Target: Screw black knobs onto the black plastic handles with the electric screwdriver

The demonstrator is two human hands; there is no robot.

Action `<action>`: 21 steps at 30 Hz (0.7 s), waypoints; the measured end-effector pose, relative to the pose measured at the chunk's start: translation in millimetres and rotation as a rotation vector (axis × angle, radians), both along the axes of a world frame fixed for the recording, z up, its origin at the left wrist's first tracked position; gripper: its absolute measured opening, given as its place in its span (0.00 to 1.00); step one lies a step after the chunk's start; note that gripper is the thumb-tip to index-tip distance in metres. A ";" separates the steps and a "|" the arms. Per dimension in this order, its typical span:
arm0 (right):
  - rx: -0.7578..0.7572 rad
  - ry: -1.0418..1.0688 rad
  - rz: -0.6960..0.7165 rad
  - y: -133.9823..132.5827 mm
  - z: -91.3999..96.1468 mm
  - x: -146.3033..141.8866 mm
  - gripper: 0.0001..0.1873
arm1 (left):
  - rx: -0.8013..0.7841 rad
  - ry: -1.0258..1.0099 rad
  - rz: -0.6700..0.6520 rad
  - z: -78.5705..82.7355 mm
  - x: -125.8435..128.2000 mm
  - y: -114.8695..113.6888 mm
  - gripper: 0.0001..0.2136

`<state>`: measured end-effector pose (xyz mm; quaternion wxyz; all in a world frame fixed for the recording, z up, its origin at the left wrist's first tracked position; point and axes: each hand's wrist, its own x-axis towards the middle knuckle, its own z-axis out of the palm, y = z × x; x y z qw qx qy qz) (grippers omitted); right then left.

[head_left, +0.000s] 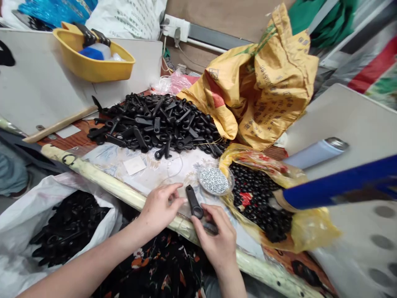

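Note:
My left hand (159, 207) and my right hand (217, 236) meet at the table's near edge. Both pinch one black plastic handle-shaped part (192, 200), the right at its ringed end, the left at its side. Just beyond it stands a small clear dish of silver screws (214, 180). A large heap of the same black parts (158, 124) lies further back. To the right, a yellow bag of small black round pieces (260, 198) lies open.
A white bag of black parts (62, 225) sits at lower left, below the table edge. A crumpled yellow sack (263, 87) rises at the back. A yellow tub (93, 56) rests on a board. A blue bar (341, 184) and a spray can (316, 152) are on the right.

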<state>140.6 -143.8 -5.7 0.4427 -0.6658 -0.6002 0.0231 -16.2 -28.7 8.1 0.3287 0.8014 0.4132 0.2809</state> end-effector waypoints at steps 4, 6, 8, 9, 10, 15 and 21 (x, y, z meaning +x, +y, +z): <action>-0.090 0.078 0.123 1.5 7.0 -5.5 0.10 | 0.035 0.111 -0.102 6.5 18.4 0.6 0.13; -0.032 0.153 0.085 -1.8 11.3 -1.8 0.07 | 0.100 0.163 -0.102 5.9 26.5 0.5 0.13; 0.057 0.196 -0.093 -8.6 15.2 10.4 0.07 | 0.156 0.201 -0.115 3.4 31.4 -0.2 0.15; 0.077 0.200 -0.212 -12.6 16.8 19.9 0.08 | 0.176 0.216 -0.125 2.0 32.4 -0.4 0.15; 0.073 0.195 -0.329 -16.4 18.0 31.3 0.09 | 0.185 0.227 -0.143 0.7 32.4 0.0 0.14; -0.205 0.063 -0.555 -18.0 16.9 91.8 0.16 | 0.199 0.235 -0.348 3.0 21.9 14.2 0.18; -0.325 -0.010 -0.496 3.6 7.4 116.9 0.11 | 0.244 0.257 -0.500 13.0 15.5 28.4 0.17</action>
